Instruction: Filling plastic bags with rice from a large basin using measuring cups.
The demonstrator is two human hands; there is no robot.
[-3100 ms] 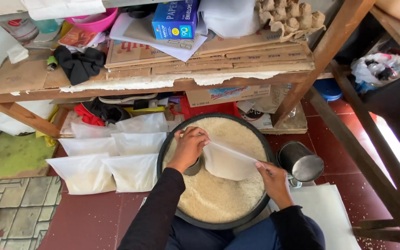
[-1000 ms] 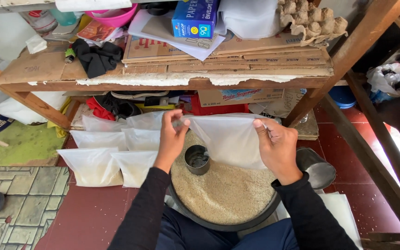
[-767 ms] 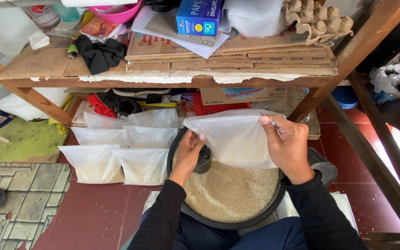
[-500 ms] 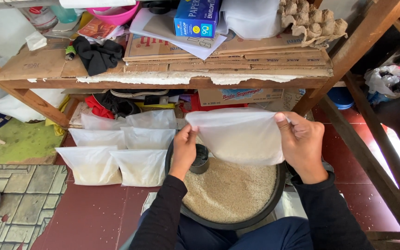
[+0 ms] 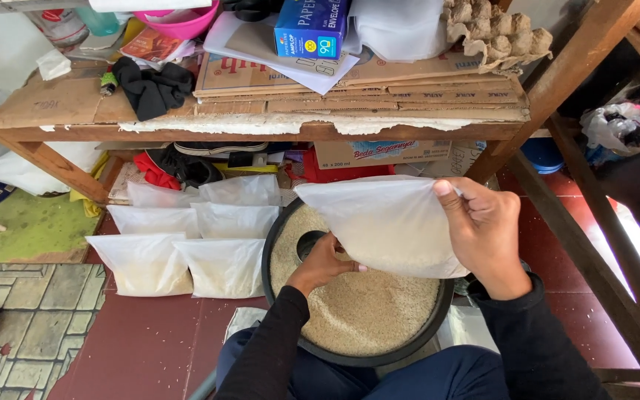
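Both hands are lifting a filled clear bag (image 5: 383, 226) over the rice basin (image 5: 279, 292), right hand (image 5: 483, 233) pinching its top, left hand (image 5: 325, 264) cupping underneath for support

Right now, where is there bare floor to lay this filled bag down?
Bare red floor lies below the filled bags, left of the basin. The bags' own area is packed and the shelf is cluttered. The right hand holds the rice bag; the left hand supports it.
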